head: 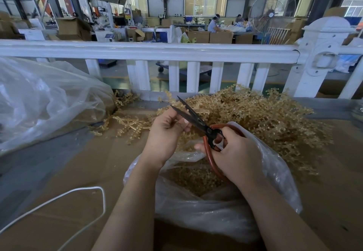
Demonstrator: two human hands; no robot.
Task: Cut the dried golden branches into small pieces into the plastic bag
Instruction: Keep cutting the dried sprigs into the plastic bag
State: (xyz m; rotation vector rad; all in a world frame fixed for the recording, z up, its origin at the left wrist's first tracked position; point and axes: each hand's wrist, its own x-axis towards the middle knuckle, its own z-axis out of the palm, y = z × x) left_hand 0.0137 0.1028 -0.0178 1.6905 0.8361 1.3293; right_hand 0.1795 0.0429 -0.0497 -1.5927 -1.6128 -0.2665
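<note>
My right hand grips black scissors by their red-brown handles, the blades apart and pointing up-left. My left hand is curled beside the blades, fingers pinched at them; what it pinches is too small to see. Both hands hover over an open clear plastic bag holding many small golden pieces. A big heap of dried golden branches lies behind and to the right of the bag. A few loose branches lie left of my left hand.
Brown cardboard covers the work surface. A large crumpled clear bag lies at the left, and a white cord loops at the near left. A white railing runs along the far edge. People work at tables far behind.
</note>
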